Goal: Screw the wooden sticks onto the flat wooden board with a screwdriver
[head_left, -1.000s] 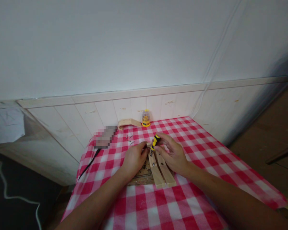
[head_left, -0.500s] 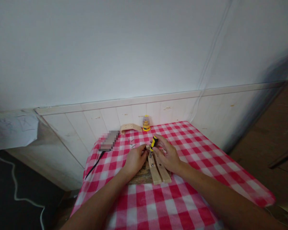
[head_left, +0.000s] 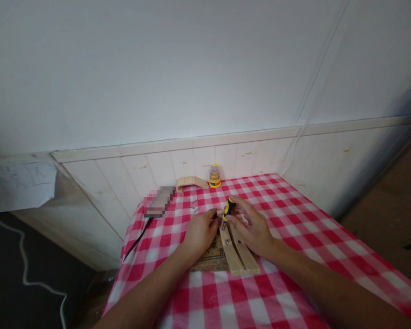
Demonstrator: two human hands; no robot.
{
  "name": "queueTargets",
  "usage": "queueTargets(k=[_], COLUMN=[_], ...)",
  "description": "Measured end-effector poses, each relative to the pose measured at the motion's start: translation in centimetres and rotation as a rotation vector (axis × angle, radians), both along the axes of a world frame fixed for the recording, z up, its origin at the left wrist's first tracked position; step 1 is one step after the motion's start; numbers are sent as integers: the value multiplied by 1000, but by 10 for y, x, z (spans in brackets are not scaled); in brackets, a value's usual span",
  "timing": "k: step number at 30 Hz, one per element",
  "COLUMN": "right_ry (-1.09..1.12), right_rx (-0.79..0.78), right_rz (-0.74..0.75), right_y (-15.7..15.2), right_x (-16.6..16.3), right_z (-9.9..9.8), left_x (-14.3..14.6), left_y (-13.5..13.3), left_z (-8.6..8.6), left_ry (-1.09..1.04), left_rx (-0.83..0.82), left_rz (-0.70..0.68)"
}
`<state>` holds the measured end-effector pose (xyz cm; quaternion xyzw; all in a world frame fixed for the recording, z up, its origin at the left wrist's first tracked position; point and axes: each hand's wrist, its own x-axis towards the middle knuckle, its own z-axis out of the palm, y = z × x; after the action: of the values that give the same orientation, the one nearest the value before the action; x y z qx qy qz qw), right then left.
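My right hand (head_left: 251,227) is closed round a small yellow and black screwdriver (head_left: 229,208), held tilted with its metal tip down at the left wooden strip (head_left: 231,254). A bit of shiny metal shows lower down on that strip. My left hand (head_left: 201,233) is closed at the strip's far end, thumb and fingers pinching its edge; the fingertips are partly hidden. Close beside it on the right lies a second wooden strip (head_left: 245,252) with a dark hole. Both rest over a brown board (head_left: 208,263) with dark printed markings.
Several screws (head_left: 192,204) lie beyond my left hand. Towards the wall stand a curved wooden piece (head_left: 192,181) and a clear container with a yellow base (head_left: 215,177). A blurred-out flat object (head_left: 159,202) with a black strap is at the left of the checked tablecloth (head_left: 198,301).
The whole view has shifted, so the table and hands appear slightly farther right. Both hands keep their holds, and the screwdriver stays at the left strip.
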<state>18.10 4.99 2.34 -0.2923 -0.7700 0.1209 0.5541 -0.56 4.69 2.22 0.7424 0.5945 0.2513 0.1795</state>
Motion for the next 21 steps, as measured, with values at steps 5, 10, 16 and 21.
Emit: queueTargets(k=[5, 10, 16, 21], right_ry=[-7, -6, -20, -4], right_rx=[40, 62, 40, 4], right_rz=[-6, 0, 8, 37], right_y=[-1, 1, 1, -2], right_x=[0, 0, 2, 2], right_z=[2, 2, -3, -6], left_x=[0, 0, 0, 0], left_y=[-1, -1, -1, -1], left_z=[1, 0, -2, -2], left_ry=[4, 7, 3, 4], left_rx=[1, 8, 9, 16], left_rz=[3, -5, -10, -16])
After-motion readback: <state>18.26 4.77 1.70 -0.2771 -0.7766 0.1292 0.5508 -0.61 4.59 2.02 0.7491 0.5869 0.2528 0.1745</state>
